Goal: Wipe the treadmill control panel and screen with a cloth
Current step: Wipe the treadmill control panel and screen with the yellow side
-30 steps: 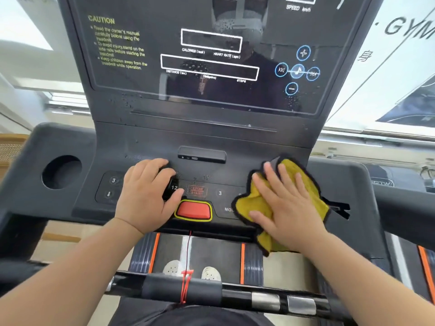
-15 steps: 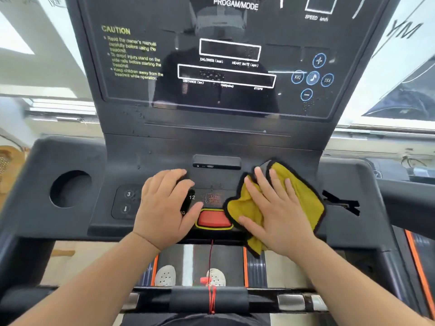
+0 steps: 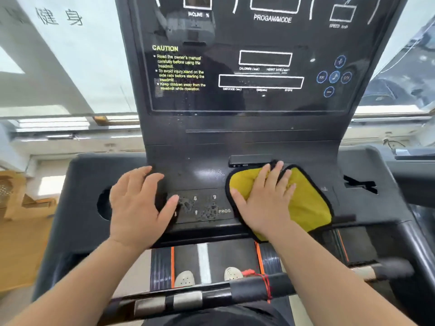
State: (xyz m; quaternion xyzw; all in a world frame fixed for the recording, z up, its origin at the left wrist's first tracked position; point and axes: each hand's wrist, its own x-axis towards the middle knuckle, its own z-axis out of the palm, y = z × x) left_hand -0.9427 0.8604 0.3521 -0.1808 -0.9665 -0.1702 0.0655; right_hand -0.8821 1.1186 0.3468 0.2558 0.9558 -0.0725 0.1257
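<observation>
The treadmill's black control panel [image 3: 202, 205] lies below a dark screen [image 3: 259, 67] with white and yellow print. Water droplets speckle the button area by the "PROG" label. A yellow cloth [image 3: 308, 203] with a black edge lies flat over the panel's middle and right, hanging a little over the front edge. My right hand [image 3: 266, 201] presses flat on the cloth's left half, fingers spread toward the screen. My left hand [image 3: 138, 205] rests flat on the panel's left part, fingers apart, holding nothing. The red stop button is hidden.
A round cup holder [image 3: 103, 203] sits left of my left hand, partly covered by it. A black slot [image 3: 360, 184] is cut in the console at the right. Below, a handlebar [image 3: 188, 300] with a red safety cord [image 3: 263, 281] crosses above the belt [image 3: 204, 260].
My right hand has slid the cloth leftward over the red stop button, which is now covered. My left hand has shifted left off the number buttons. The view has swung left and up.
</observation>
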